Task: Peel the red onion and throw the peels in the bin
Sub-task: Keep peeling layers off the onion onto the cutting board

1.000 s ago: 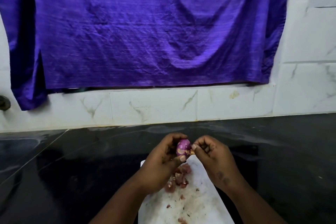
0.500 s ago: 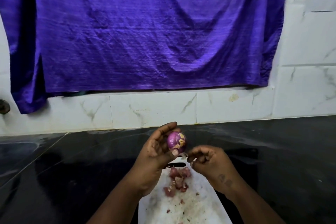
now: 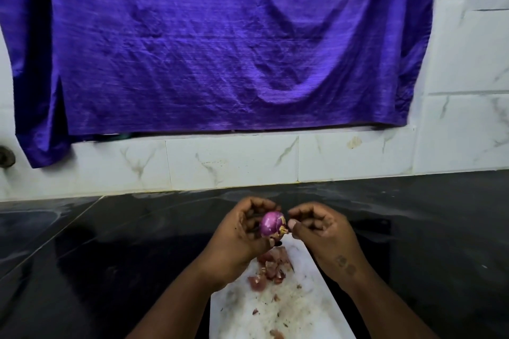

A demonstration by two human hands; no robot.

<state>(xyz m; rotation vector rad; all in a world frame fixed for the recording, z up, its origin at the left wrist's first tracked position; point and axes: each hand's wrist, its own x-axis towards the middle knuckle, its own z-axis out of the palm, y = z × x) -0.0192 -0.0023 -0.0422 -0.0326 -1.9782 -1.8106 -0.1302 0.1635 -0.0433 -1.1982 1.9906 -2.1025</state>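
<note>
A small red onion (image 3: 270, 224), purple with a patch of dry skin on its right side, is held above the white cutting board (image 3: 311, 308). My left hand (image 3: 242, 237) wraps around it from the left. My right hand (image 3: 319, 231) pinches the loose skin at the onion's lower right with thumb and fingertips. A pile of reddish peels (image 3: 271, 267) lies on the board just below the hands. No bin is in view.
The board rests on a black glossy countertop (image 3: 110, 256). A white marble-tiled wall (image 3: 234, 159) rises behind it, with a large purple cloth (image 3: 220, 44) hanging over it. Small peel scraps (image 3: 275, 333) dot the board's near end.
The left hand lifted the onion and turned it, then lowered it back. The right hand drew away and has returned to pinch the skin at the onion's right side.
</note>
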